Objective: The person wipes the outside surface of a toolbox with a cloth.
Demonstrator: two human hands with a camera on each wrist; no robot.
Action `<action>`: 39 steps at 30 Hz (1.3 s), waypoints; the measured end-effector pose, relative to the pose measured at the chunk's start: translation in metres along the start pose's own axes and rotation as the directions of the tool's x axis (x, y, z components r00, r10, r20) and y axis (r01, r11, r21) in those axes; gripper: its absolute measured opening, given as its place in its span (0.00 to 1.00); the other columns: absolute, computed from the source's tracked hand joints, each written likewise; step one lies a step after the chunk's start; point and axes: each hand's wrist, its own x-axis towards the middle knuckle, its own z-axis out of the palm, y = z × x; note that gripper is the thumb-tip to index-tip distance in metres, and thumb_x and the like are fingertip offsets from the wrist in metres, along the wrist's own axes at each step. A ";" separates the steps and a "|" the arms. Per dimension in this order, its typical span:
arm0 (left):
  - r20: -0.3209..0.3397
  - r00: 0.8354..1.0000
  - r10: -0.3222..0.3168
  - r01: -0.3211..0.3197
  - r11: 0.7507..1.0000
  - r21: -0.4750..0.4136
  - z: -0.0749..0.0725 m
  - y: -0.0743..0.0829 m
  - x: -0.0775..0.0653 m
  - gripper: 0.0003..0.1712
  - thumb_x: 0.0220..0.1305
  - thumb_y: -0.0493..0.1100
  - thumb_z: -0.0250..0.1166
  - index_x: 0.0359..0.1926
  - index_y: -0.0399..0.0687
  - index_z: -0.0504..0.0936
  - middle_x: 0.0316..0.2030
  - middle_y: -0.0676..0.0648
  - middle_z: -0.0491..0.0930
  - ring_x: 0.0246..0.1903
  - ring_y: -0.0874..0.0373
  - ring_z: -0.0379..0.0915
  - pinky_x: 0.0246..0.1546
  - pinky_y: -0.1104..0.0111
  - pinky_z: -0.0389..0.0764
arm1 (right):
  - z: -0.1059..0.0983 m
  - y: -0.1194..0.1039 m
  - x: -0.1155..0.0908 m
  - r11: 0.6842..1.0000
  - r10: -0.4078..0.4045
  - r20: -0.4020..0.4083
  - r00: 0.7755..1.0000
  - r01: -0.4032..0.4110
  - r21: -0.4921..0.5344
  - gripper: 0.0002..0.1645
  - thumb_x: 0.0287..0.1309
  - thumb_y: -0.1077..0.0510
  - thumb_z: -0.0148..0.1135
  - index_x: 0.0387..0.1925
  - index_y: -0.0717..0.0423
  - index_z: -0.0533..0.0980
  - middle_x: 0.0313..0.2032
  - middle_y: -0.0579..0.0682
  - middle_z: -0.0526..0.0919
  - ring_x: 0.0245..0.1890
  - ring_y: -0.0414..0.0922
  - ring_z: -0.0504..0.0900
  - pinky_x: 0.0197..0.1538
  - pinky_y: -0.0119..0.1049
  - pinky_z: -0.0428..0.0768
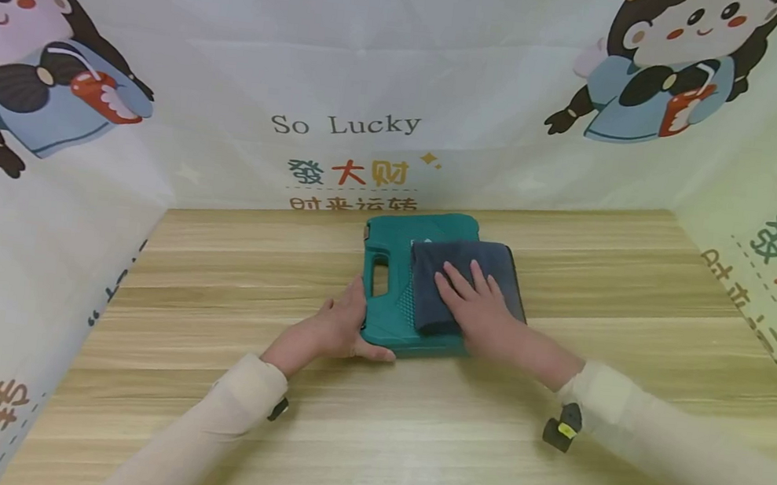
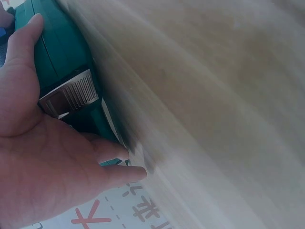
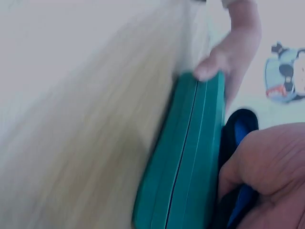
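A dark blue folded cloth (image 1: pixel 433 295) lies over the right part of a teal plastic case (image 1: pixel 396 235) with a handle cutout. My right hand (image 1: pixel 487 316) rests on the cloth with its fingers spread. In the right wrist view, the right thumb is at the cloth's edge (image 3: pixel 241 125), where brighter blue shows. At the near left corner of the case, my left hand (image 1: pixel 340 324) touches it, thumb along the front side and fingers along the left side. A ridged metallic latch (image 2: pixel 81 93) shows beside the left palm.
The case lies flat on a wood-grain table (image 1: pixel 210 318), toward its back edge. A printed fabric backdrop (image 1: pixel 237 61) with cartoon figures and lettering encloses the back and both sides. A small dark device (image 1: pixel 562 428) hangs at the right wrist.
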 end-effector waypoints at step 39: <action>0.019 1.000 0.001 -0.001 1.000 -0.023 -0.002 0.000 -0.001 0.78 0.39 0.75 0.65 0.67 0.32 0.25 0.69 0.35 0.32 0.68 0.48 0.32 0.62 0.46 0.42 | 0.004 0.032 -0.020 0.800 -0.504 -0.139 0.852 0.522 0.296 0.56 0.25 0.80 0.40 0.64 0.43 0.66 0.64 0.44 0.63 0.67 0.52 0.49 0.64 0.55 0.48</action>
